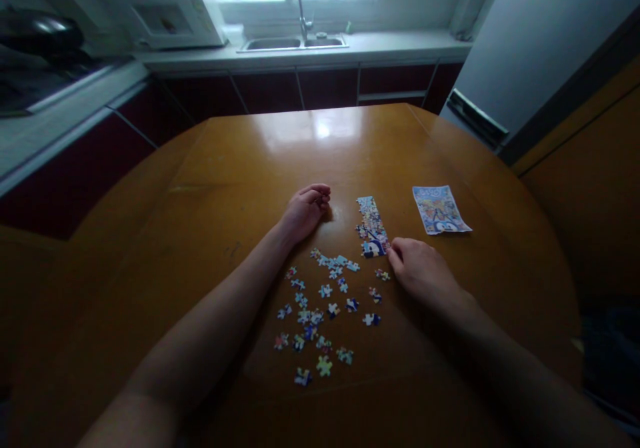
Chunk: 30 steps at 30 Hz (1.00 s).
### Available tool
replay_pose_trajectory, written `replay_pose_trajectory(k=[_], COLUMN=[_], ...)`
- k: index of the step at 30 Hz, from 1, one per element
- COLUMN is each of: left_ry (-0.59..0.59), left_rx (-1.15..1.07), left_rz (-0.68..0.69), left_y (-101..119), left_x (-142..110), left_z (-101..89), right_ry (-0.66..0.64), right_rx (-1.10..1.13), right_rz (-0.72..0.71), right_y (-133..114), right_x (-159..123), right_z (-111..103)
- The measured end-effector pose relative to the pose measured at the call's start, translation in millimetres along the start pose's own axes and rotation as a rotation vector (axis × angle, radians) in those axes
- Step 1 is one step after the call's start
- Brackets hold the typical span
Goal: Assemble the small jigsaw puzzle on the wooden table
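A partly assembled jigsaw puzzle lies on the table as a narrow upright strip, with an uneven left side and a blue-and-white figure at its near end. My right hand is closed at the strip's near right corner, thumb and fingertips against or beside its edge. Whatever they pinch is hidden. My left hand rests on the table left of the strip, apart from it, fingers loosely curled with nothing visible in them. Loose puzzle pieces are scattered between my forearms, some overlapping or joined.
A creased picture sheet lies right of the strip. The brown wooden table has a rounded outline. Beyond it are a counter with a double sink, a white microwave, a dark pan at left and a refrigerator at right.
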<state>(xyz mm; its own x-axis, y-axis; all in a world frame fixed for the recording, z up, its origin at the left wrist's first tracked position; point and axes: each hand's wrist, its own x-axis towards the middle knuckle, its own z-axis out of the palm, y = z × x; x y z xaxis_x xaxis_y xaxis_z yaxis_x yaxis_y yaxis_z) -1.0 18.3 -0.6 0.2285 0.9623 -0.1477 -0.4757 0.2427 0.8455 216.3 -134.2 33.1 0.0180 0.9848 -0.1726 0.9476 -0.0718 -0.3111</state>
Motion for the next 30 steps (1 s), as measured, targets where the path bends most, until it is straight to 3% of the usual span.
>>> replay_pose_trajectory(k=[7, 15, 30], left_ry=[0.006, 0.034, 0.068], left_rx=[0.035, 0.043, 0.045], left_rz=[0.039, 0.072, 0.129], left_y=[-1.7, -1.9, -5.8], left_x=[-1.5, -5.8, -15.7], left_z=[0.4, 3.6, -2.3], right_ry=[0.034, 0.189, 0.378], right_rx=[0.073, 0.246, 0.49], right_rz=[0.015, 0.02, -0.055], right_y=[3.5, 9.9, 8.2], right_x=[2.4, 9.1, 11.7], right_z=[-1.8, -2.0, 17.8])
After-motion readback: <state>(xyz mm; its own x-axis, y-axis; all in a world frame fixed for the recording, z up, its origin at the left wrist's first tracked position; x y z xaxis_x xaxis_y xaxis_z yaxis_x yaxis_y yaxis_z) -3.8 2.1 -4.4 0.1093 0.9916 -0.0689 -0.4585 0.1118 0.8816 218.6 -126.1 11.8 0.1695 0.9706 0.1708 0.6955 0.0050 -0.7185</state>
